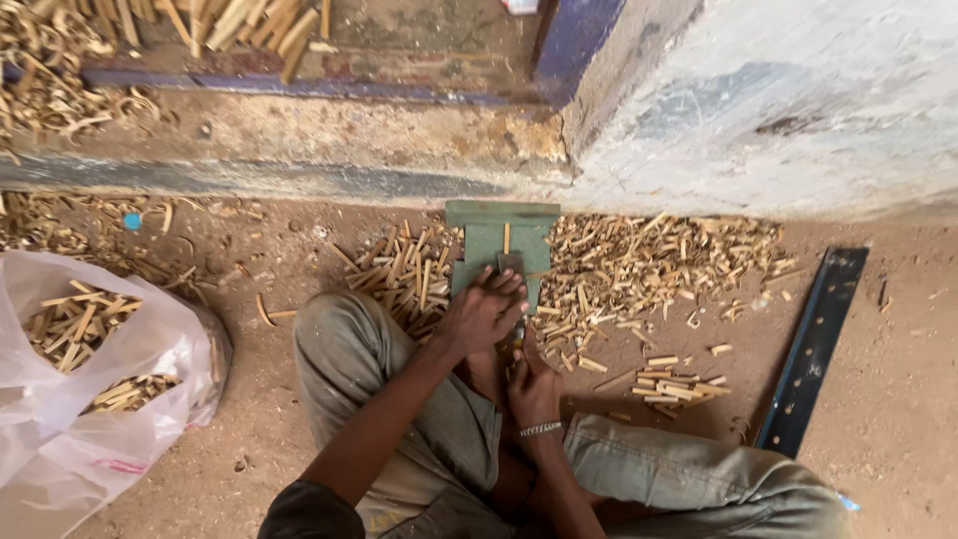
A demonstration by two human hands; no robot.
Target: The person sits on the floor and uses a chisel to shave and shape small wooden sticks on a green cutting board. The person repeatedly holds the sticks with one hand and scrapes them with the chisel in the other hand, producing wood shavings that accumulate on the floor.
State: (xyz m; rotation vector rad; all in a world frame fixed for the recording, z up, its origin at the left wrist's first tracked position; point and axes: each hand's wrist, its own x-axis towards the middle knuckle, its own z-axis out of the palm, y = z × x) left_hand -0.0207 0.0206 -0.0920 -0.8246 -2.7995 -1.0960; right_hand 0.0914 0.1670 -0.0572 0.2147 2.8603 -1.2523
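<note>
Pressing your left hand (pixel 481 311) flat steadies the green block (pixel 499 240); your right hand (pixel 534 387) grips a small tool beneath.

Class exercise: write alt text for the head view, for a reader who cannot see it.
A seated person's left hand presses on a green block while the right hand works below it. Cut sticks litter the dirt floor; a plastic bag holds more.

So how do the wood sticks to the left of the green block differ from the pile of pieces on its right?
The brown sticks left of the green wooden block are longer and darker, a small cluster; the pale pile of cut pieces on its right is shorter, lighter and spread much wider along the wall. The left sticks lie against the person's knee; the right pile lies apart from the legs. Both lie loose on the dirt floor.
</note>
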